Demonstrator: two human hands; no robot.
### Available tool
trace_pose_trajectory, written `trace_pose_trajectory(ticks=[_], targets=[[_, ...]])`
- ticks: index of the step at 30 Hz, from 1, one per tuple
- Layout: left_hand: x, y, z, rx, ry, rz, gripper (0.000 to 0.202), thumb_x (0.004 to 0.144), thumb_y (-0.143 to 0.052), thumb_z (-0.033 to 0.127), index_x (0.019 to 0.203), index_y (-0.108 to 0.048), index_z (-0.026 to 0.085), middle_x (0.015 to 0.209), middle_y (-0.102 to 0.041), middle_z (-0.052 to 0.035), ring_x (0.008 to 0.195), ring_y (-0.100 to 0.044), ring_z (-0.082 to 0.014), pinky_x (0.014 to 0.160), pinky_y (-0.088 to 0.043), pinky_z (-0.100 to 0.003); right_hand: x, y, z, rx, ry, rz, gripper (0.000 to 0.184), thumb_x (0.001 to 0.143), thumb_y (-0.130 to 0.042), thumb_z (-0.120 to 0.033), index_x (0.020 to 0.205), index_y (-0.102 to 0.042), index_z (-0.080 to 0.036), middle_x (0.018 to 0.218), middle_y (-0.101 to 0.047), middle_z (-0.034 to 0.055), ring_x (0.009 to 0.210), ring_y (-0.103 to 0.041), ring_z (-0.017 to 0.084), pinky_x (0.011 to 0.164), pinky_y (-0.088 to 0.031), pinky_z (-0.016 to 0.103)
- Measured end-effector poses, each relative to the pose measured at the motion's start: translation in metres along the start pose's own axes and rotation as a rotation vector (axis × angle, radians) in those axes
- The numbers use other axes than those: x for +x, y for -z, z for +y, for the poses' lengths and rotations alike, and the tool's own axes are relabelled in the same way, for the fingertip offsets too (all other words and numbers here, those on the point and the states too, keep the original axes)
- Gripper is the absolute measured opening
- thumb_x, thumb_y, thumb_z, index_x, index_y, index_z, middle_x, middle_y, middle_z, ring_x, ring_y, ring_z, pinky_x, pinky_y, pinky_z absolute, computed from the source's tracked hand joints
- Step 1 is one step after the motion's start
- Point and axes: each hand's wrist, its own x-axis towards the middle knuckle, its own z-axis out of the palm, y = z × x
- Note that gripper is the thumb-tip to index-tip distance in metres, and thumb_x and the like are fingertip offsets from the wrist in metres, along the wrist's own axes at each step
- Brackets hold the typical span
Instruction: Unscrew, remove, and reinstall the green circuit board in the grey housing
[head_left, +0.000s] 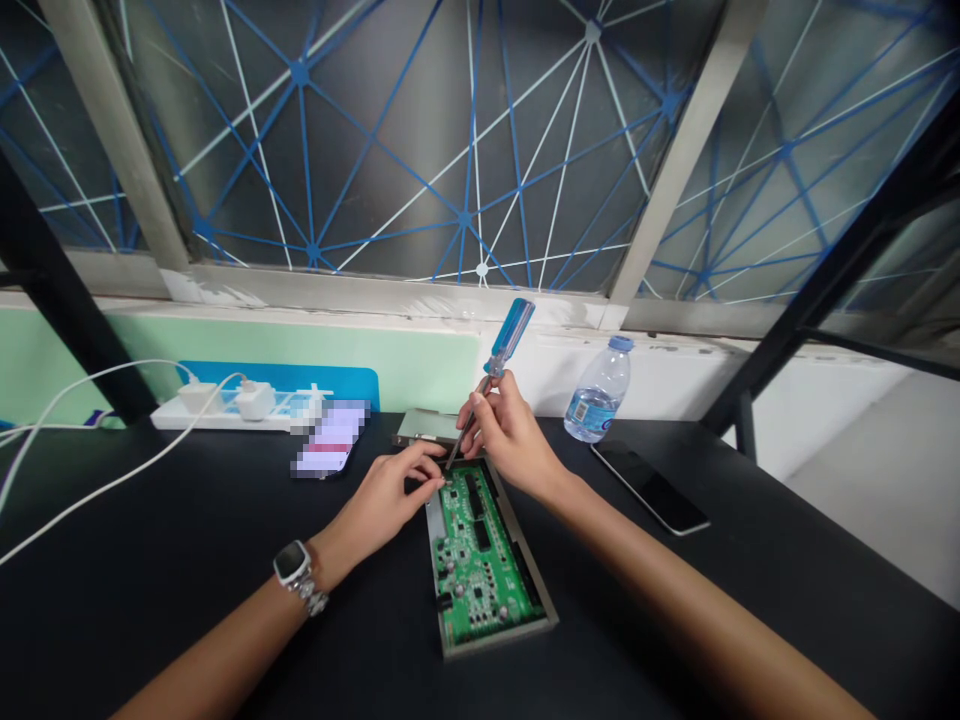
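A green circuit board [480, 560] lies in a grey metal tray [545, 590] on the black table, in front of me. My right hand [510, 435] grips a screwdriver with a clear blue handle [508, 338] by its shaft, tip down at the board's far left corner. My left hand [394, 495], with a watch on the wrist, has its fingers pinched together right at that corner, beside the screwdriver tip; what they pinch is too small to see. A grey metal cover [424, 427] lies just behind the board.
A water bottle [598, 390] stands at the back right, a dark phone [649, 488] lies flat beside it. A lit phone [328, 440] rests at back left near a white power strip [232, 405] with chargers and white cables [90, 490]. A window wall rises behind the table.
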Motion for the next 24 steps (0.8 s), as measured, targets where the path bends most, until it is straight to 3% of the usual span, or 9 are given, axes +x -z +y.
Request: trace_pose_trajectory(ticks=[15,24], targets=[[0.000,-0.006,-0.012,0.065,-0.033,0.045,0.022,0.090,-0.057,0.022,0.112,-0.060,0.021,0.094,-0.071,-0.0029,0.084,-0.068,-0.0166,0.082,-0.056,-0.033,-0.002,-0.005,-0.002,-0.062,0.012,-0.033,0.018,0.099,-0.040,-0.042,0.098,-0.032,-0.026,0.083,-0.065,-0.0020,0.052,-0.061,0.010,0.049,-0.055,0.024],[0.005,-0.002,0.001,0.092,-0.076,0.093,0.014,0.089,-0.057,0.016,0.100,-0.064,0.020,0.097,-0.070,-0.0026,0.083,-0.065,-0.0162,0.080,-0.053,-0.031,0.014,-0.009,-0.018,-0.204,0.086,-0.106,0.020,0.100,-0.039,-0.037,0.092,-0.049,-0.021,0.078,-0.068,0.0015,0.055,-0.062,0.012,0.056,-0.052,0.024]])
